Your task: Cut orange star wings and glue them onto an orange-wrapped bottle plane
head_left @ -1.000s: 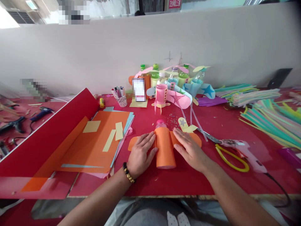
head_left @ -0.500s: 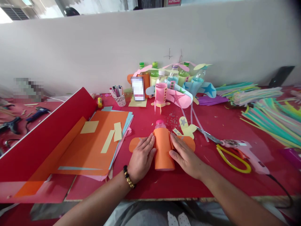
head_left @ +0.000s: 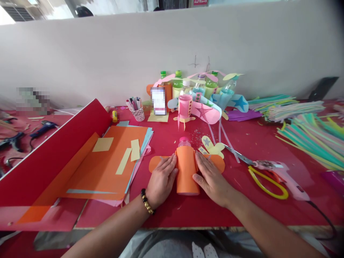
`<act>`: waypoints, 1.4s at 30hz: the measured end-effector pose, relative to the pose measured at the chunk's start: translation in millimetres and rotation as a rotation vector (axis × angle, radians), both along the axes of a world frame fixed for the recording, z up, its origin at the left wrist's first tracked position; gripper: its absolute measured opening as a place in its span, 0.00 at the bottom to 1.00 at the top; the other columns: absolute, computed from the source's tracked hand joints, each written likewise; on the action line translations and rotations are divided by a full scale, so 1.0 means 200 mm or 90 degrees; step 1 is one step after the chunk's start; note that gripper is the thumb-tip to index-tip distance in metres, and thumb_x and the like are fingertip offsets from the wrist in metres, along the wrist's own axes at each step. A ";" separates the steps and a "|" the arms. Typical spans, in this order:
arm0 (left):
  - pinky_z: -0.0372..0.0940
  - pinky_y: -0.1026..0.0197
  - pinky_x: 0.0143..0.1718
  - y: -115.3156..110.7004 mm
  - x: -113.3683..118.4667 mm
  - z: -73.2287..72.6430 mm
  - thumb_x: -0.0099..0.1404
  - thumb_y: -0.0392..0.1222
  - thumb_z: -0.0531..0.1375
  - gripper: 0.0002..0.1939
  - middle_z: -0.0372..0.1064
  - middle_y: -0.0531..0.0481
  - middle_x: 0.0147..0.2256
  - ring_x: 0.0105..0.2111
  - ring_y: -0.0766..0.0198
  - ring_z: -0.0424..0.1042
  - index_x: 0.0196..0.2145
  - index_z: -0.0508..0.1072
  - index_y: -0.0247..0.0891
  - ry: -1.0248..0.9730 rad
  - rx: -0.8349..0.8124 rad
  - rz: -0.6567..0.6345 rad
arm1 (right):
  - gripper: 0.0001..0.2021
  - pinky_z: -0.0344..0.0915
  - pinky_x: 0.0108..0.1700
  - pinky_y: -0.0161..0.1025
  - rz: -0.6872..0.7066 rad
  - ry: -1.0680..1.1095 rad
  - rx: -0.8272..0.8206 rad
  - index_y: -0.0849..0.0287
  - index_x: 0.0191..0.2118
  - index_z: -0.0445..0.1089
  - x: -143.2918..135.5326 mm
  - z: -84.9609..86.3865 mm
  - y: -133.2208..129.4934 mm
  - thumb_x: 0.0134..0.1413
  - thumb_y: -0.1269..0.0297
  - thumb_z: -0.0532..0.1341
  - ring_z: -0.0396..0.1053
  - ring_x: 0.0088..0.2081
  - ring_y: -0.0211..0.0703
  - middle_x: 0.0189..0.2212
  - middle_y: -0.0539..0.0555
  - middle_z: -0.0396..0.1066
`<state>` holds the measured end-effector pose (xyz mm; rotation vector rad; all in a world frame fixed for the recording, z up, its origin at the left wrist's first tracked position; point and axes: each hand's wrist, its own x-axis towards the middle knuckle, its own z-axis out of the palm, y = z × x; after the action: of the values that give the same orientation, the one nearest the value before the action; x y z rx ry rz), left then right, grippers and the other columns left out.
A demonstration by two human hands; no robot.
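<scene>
A plastic bottle (head_left: pixel 186 172) with a pink cap and orange paper wrapped round its body is in front of me on the red table. Orange paper wings stick out on both sides, a left wing (head_left: pixel 156 163) and a right wing (head_left: pixel 218 162). My left hand (head_left: pixel 163 177) lies with straight fingers over the left wing, its fingertips against the bottle's side. Mirroring it, my right hand (head_left: pixel 211 175) presses flat along the right side and covers part of that wing. Yellow paper pieces with grey stars (head_left: pixel 213 146) lie just behind the right wing.
Coloured paper sheets (head_left: pixel 91 172) lie left, beside a raised red board (head_left: pixel 61 143). Decorated bottles (head_left: pixel 185 104), a phone (head_left: pixel 158 101) and a pen cup (head_left: pixel 138 114) stand behind. Scissors (head_left: pixel 267 182), a pink glue gun (head_left: pixel 291 179) and pipe cleaners (head_left: pixel 314 136) are right.
Both hands stay pressed against the bottle's sides with almost no motion. The whole view has shifted very slightly.
</scene>
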<state>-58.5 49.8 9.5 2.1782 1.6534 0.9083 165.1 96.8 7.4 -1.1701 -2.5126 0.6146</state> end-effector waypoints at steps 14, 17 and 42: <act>0.62 0.46 0.60 0.00 0.00 -0.01 0.72 0.41 0.49 0.21 0.63 0.43 0.59 0.59 0.54 0.63 0.61 0.64 0.38 -0.012 -0.004 -0.001 | 0.35 0.46 0.67 0.61 0.007 -0.020 -0.004 0.61 0.70 0.32 -0.01 0.02 0.00 0.66 0.48 0.44 0.40 0.69 0.55 0.69 0.63 0.42; 0.61 0.46 0.60 0.00 0.00 -0.01 0.72 0.41 0.49 0.21 0.63 0.43 0.59 0.59 0.54 0.63 0.60 0.64 0.38 -0.022 -0.006 -0.002 | 0.35 0.47 0.66 0.61 0.009 -0.011 -0.002 0.60 0.70 0.33 -0.01 0.02 0.01 0.66 0.48 0.44 0.42 0.69 0.56 0.69 0.63 0.43; 0.57 0.45 0.63 0.00 -0.03 0.05 0.72 0.43 0.50 0.25 0.56 0.47 0.63 0.65 0.54 0.51 0.65 0.56 0.41 0.011 0.018 -0.010 | 0.32 0.43 0.68 0.60 0.017 0.025 0.066 0.52 0.70 0.36 0.03 0.04 0.03 0.66 0.50 0.47 0.41 0.69 0.53 0.69 0.56 0.43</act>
<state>-63.8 49.5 20.0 2.2210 1.6379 0.9152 171.2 102.6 15.7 -1.0795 -2.4976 0.5029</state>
